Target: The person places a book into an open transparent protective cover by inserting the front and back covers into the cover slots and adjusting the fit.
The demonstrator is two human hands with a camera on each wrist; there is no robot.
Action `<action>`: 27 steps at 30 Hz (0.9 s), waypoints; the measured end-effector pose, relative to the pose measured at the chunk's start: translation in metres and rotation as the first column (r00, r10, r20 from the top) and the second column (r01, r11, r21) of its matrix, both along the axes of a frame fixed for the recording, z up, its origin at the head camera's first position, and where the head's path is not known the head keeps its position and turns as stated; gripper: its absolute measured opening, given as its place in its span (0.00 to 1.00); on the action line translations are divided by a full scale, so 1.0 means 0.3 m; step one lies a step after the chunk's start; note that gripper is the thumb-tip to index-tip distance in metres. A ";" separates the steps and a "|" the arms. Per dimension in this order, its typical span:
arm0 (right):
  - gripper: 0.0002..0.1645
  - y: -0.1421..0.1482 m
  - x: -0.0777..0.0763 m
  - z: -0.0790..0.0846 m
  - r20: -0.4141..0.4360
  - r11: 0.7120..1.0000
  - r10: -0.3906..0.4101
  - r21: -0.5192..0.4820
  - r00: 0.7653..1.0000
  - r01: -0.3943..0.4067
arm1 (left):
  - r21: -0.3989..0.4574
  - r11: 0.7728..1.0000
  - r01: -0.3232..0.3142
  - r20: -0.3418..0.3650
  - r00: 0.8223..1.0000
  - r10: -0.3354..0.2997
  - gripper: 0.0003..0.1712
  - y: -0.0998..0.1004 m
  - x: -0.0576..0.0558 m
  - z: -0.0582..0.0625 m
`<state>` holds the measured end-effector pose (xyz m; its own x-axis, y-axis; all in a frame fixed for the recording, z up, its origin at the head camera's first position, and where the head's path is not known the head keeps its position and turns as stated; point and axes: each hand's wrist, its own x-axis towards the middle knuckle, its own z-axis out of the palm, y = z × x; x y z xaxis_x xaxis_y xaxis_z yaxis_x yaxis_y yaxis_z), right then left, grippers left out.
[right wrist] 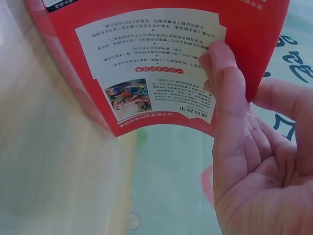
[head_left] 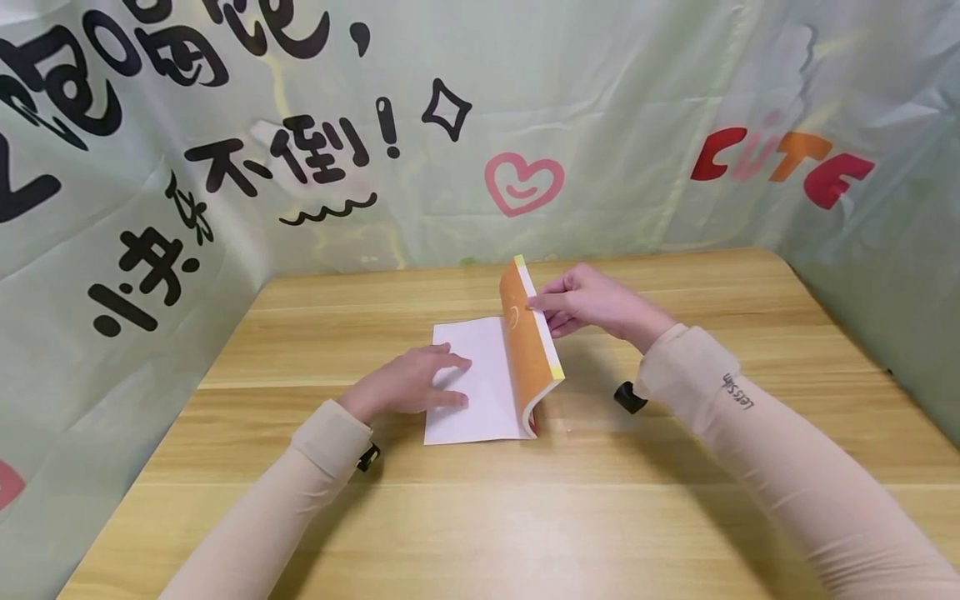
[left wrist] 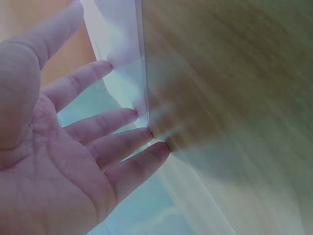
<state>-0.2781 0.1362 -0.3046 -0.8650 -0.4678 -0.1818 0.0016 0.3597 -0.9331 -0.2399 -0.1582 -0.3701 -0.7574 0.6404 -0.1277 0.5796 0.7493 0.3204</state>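
Observation:
An open book (head_left: 531, 346) lies near the middle of the wooden table. Its left side shows a blank white page (head_left: 480, 342) lying flat, while the right side stands raised and curved with an orange page facing left. My left hand (head_left: 412, 379) rests at the white page, fingers spread; in the left wrist view the fingertips touch near the page's edge. With thumb in front and fingers behind, my right hand (head_left: 592, 304) pinches the raised part at its outer edge. The right wrist view shows its red back cover (right wrist: 254, 24) with a printed white panel.
The wooden table (head_left: 480, 517) reaches back to a pale fabric backdrop (head_left: 622, 125) printed with black characters, a pink heart and coloured letters. Fabric also hangs along the left and right. A black wrist device (head_left: 630, 397) sits under the right cuff.

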 end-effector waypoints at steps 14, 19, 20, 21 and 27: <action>0.17 -0.037 0.005 0.006 -0.022 0.999 -0.028 0.043 0.999 0.029 | 0.192 0.979 -0.066 -0.035 0.997 0.074 0.16 0.007 -0.022 -0.005; 0.18 -0.057 0.007 0.007 -0.024 0.998 -0.029 0.052 0.999 0.030 | 0.366 0.919 -0.147 0.116 0.987 0.112 0.15 0.021 -0.029 -0.011; 0.18 -0.062 0.008 0.006 -0.025 0.998 -0.032 0.052 0.999 0.033 | 0.397 0.901 -0.174 0.170 0.979 0.114 0.16 0.023 -0.029 -0.011; 0.18 -0.068 0.010 0.005 -0.026 0.998 -0.033 0.052 0.999 0.035 | 0.427 0.880 -0.205 0.233 0.966 0.112 0.17 0.025 -0.029 -0.011; 0.17 -0.114 0.014 -0.006 -0.017 0.997 -0.049 0.054 0.999 0.050 | 0.528 0.759 -0.381 0.517 0.853 0.068 0.24 0.035 -0.030 -0.011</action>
<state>-0.2738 0.1019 -0.3063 -0.8899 -0.4137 -0.1922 0.0064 0.4099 -0.9121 -0.2487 -0.1477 -0.3734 -0.8446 0.5171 -0.1391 0.0953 0.4008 0.9112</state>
